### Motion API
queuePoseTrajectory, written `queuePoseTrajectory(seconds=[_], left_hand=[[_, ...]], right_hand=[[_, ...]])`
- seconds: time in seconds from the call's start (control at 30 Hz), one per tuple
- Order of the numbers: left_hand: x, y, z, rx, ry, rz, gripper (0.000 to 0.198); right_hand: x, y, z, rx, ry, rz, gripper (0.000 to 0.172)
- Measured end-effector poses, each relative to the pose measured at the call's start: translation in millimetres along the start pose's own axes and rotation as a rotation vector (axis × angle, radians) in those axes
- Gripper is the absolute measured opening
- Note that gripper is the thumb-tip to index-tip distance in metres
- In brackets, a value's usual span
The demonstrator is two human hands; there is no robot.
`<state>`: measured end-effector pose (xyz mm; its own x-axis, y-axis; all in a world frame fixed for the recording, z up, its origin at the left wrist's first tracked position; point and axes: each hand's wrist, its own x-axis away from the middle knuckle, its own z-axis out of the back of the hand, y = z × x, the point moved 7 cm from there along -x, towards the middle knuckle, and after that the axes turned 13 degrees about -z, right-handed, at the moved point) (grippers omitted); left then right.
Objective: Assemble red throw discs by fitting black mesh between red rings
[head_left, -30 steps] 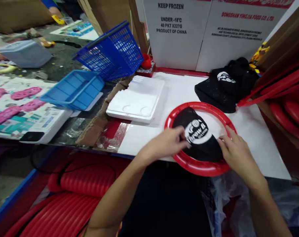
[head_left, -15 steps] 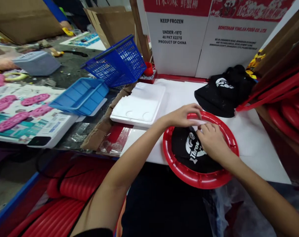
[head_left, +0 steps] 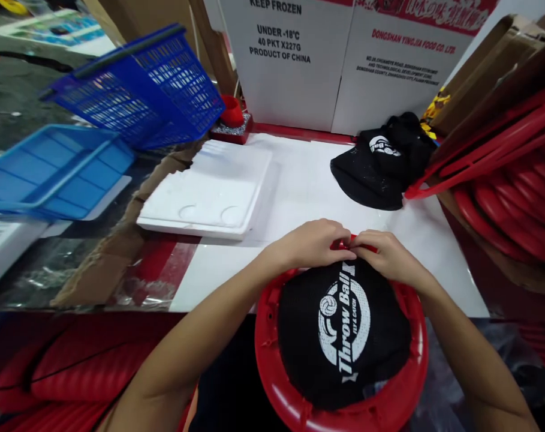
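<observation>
A red plastic ring (head_left: 276, 366) lies at the near edge of the white table (head_left: 308, 180), partly hanging over it. A black net cloth (head_left: 344, 336) printed "Throw Ball" is spread inside the ring. My left hand (head_left: 310, 243) and my right hand (head_left: 387, 255) meet at the ring's far rim, fingers curled and pinching the cloth's edge against the rim. What sits under the fingertips is hidden.
A pile of black printed cloths (head_left: 384, 159) lies at the back right. Stacked red rings (head_left: 510, 180) fill the right side. A white foam tray (head_left: 209, 192), a light blue tray (head_left: 51, 171) and a dark blue basket (head_left: 141, 84) stand to the left; white cartons (head_left: 321, 54) behind.
The ring and cloth came closer to me and now overhang the table edge. Both hands shifted from the ring's sides to its far rim and closed on the cloth's edge.
</observation>
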<state>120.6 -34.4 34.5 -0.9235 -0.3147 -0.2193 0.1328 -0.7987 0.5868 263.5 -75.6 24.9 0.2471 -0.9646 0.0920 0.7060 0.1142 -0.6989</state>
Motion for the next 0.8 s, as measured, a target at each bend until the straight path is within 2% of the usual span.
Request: queuePoseTrajectory(seconds=[0.13, 0.27, 0.5, 0.8], left_hand=[[-1.1, -8.0, -6.9, 0.028, 0.043, 0.021, 0.015], [3.7, -14.9, -6.7, 0.085, 0.078, 0.029, 0.018], [2.5, -20.5, -7.8, 0.055, 0.107, 0.154, 0.009], [0.2, -18.2, -6.2, -0.019, 0.010, 0.196, 0.006]], right_hand=[[-3.5, 2.8, -2.1, -0.035, 0.022, -0.028, 0.017], [-3.4, 3.5, -1.3, -0.011, 0.007, -0.029, 0.015], [8.4, 7.3, 0.2, 0.060, -0.023, -0.013, 0.013], [12.8, 11.1, 10.2, -0.069, 0.144, -0.042, 0.012]])
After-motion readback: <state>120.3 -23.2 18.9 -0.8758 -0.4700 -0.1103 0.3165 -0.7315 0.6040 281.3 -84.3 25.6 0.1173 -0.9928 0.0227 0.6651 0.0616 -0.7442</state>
